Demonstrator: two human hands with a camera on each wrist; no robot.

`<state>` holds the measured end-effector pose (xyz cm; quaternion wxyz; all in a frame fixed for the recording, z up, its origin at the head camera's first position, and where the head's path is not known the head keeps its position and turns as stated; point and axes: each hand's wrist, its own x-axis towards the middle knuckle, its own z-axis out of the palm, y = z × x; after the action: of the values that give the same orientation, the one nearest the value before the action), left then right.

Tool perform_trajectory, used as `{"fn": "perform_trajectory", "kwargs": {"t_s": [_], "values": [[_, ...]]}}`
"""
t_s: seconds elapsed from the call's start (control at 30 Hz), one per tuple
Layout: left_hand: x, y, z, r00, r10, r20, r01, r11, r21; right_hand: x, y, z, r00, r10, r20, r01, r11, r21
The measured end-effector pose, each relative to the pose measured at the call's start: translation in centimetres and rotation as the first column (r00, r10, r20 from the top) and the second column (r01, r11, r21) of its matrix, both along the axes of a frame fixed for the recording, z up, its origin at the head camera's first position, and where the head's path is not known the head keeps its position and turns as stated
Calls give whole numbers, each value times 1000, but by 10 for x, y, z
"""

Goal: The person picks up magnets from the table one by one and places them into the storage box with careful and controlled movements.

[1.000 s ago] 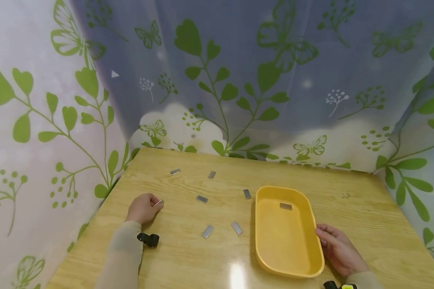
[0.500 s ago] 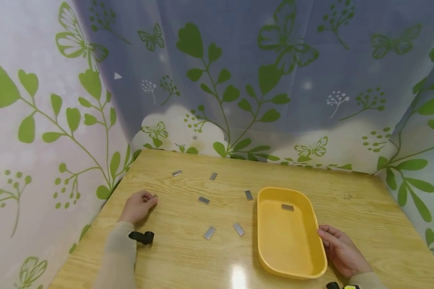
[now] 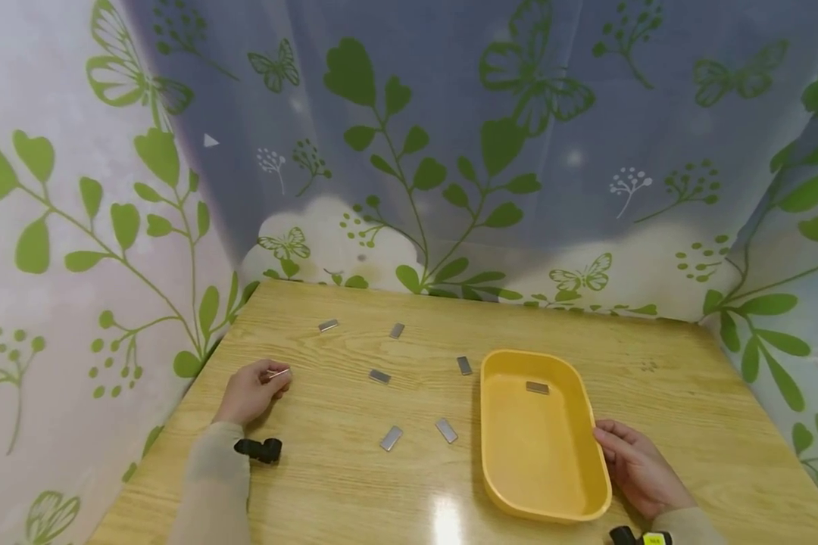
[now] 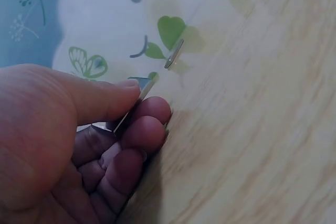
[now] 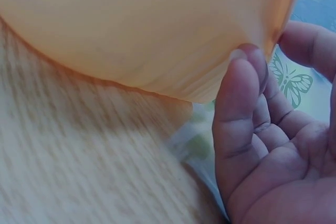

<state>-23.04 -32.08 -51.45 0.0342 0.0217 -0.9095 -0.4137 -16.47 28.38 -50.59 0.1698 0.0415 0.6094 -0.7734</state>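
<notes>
My left hand pinches a small flat metal plate between thumb and fingers at the left of the table. Seen from the left wrist, the held plate stands on edge, partly covered by the thumb. Farther off in that view lies a similar plate. On the right, a yellow plastic tray holds one such plate near its far end. Fingertips of my right hand touch the tray's outer right side near the rim. Up close, the right thumb lies against the tray wall.
Several more metal plates lie scattered between left hand and tray, among them a far-left plate, a middle plate and a nearer plate. The wooden table meets patterned cloth at the back and sides.
Holding its metal plate throughout, my left hand has shifted left, and the plate has turned in the fingers. The right hand stays at the tray. The head view sways slightly.
</notes>
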Motion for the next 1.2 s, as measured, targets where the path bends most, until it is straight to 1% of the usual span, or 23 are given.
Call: {"fn": "perform_trajectory", "kwargs": {"t_s": [0.13,0.23,0.33,0.47,0.6,0.73,1.0,1.2], "values": [[-1,-1,-1,999,-33,-11,33,999,-7,-2,1,-1,1000,5,-1,-5,1000,-23],[-1,-3,-2,999,-38,-19,37,998,-45,-3,1,-2,1000,19,-2,-19,999,-43],[0,-4,-5,999,-46,-24,44,996,-74,-4,1,-1,1000,13,-5,-13,999,-38],[2,-3,-5,998,-64,-8,63,995,-73,-4,-1,0,1000,-6,8,6,1000,-4],[1,-3,-5,998,-61,-9,60,993,-102,-4,-2,1,999,-21,30,20,1000,17],[1,-2,-5,999,-53,-7,52,993,-109,-4,-2,2,999,-27,39,26,999,26],[1,0,-5,999,-26,36,30,994,-107,-3,-1,1,1000,-12,4,12,1000,-15],[2,5,-1,998,-38,40,43,991,-130,-2,0,0,1000,-24,-1,24,1000,-1]]}}
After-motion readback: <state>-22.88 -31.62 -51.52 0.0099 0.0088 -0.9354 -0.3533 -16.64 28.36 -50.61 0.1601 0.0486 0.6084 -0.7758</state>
